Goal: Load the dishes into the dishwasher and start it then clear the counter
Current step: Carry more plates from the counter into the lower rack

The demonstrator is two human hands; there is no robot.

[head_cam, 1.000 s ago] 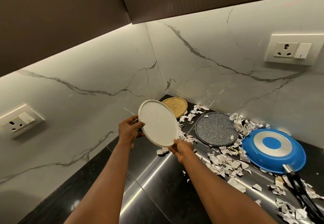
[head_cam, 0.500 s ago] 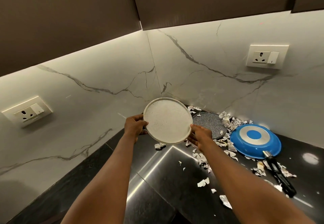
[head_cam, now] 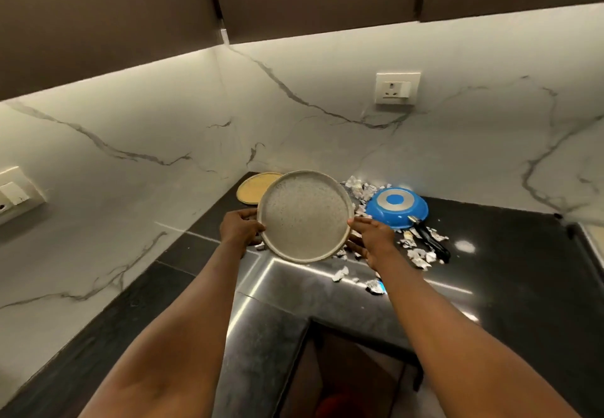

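Observation:
I hold a round white speckled plate (head_cam: 305,216) in the air above the black counter corner, its face turned toward me. My left hand (head_cam: 240,229) grips its left rim. My right hand (head_cam: 372,236) holds its right rim with the fingers under the plate. Behind it a yellow plate (head_cam: 253,187) lies flat in the corner. A blue frying pan (head_cam: 397,207) lies upside down to the right, its black handle (head_cam: 429,238) pointing toward me. The held plate hides the grey plate behind it.
Torn paper scraps (head_cam: 416,254) litter the black counter (head_cam: 510,270) around the pan and below the plate. White marble walls meet at the corner, with a socket (head_cam: 397,88) on the right wall and another (head_cam: 13,193) on the left. Dark cabinets hang overhead.
The plate has turned from edge-on to facing me and come back from the corner toward me, both hands still on it. The view has pulled back and shifted right.

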